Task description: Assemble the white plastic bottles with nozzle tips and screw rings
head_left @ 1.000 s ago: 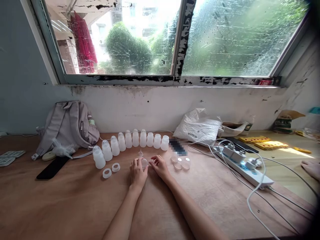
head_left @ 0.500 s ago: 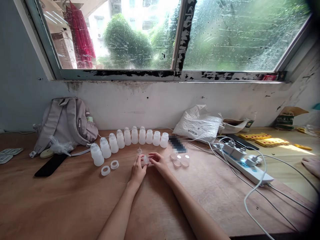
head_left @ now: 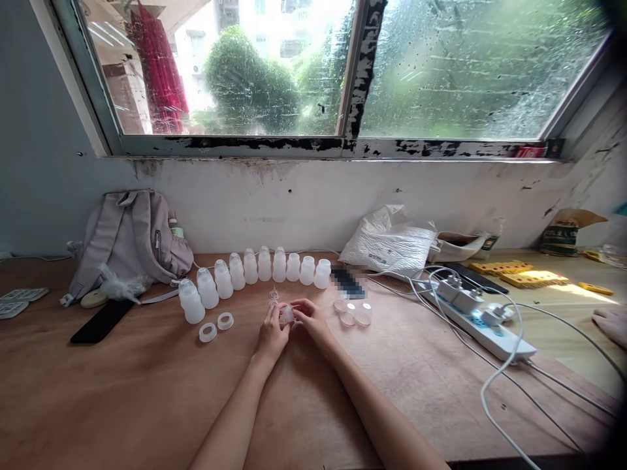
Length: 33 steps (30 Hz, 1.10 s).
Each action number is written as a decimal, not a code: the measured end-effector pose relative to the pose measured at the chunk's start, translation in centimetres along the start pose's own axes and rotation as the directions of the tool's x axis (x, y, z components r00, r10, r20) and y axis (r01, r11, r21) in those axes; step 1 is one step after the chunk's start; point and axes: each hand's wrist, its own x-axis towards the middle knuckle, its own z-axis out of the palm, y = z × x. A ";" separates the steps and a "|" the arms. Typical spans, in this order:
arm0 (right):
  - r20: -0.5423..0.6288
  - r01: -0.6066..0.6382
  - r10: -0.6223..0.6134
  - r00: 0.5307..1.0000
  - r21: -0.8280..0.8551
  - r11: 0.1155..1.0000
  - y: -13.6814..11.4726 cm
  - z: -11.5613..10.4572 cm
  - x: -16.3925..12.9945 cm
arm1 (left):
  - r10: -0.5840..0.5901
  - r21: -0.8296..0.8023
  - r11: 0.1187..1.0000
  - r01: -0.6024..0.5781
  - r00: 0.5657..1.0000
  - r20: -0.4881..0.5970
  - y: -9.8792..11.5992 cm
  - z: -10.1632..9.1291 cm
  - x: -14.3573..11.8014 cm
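Observation:
My left hand [head_left: 272,331] and my right hand [head_left: 309,318] meet over the middle of the table. Both are closed around a small translucent ridged bottle ring [head_left: 287,314], partly hidden by the fingers. Just beyond my left hand stand clear bottle nipples [head_left: 273,297]. A curved row of frosted baby bottles [head_left: 223,281] runs behind the hands; those on the left and middle have clear domed tops, while several at the right end, such as one open-necked bottle [head_left: 322,274], do not. Two loose white rings [head_left: 208,332] lie to the left. Several clear round lids [head_left: 362,314] rest to the right.
A backpack [head_left: 132,241] and a black phone [head_left: 100,323] are at the left. On the right are a silver mailer bag [head_left: 389,241], a white power strip [head_left: 482,329] with trailing cables, and yellow trays [head_left: 531,278]. Another person's hand [head_left: 610,325] shows at the right edge.
The ring between my fingers has turned, so its round open side now faces more toward me. The hands stay in nearly the same place.

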 end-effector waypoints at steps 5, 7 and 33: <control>-0.011 -0.068 0.070 0.997 0.141 0.988 0.2 -0.2 0.0 | 0.037 0.079 0.996 -0.035 0.999 -0.022 0.0 -0.1 0.1; -0.048 -0.057 0.063 0.997 0.113 0.992 0.2 -0.3 0.1 | 0.052 0.122 0.991 -0.050 0.999 -0.011 0.1 -0.2 0.1; 0.083 -0.345 0.343 0.936 0.009 0.938 -1.2 0.2 -0.3 | 0.230 0.113 0.963 -0.246 0.964 0.135 0.3 -0.7 -0.2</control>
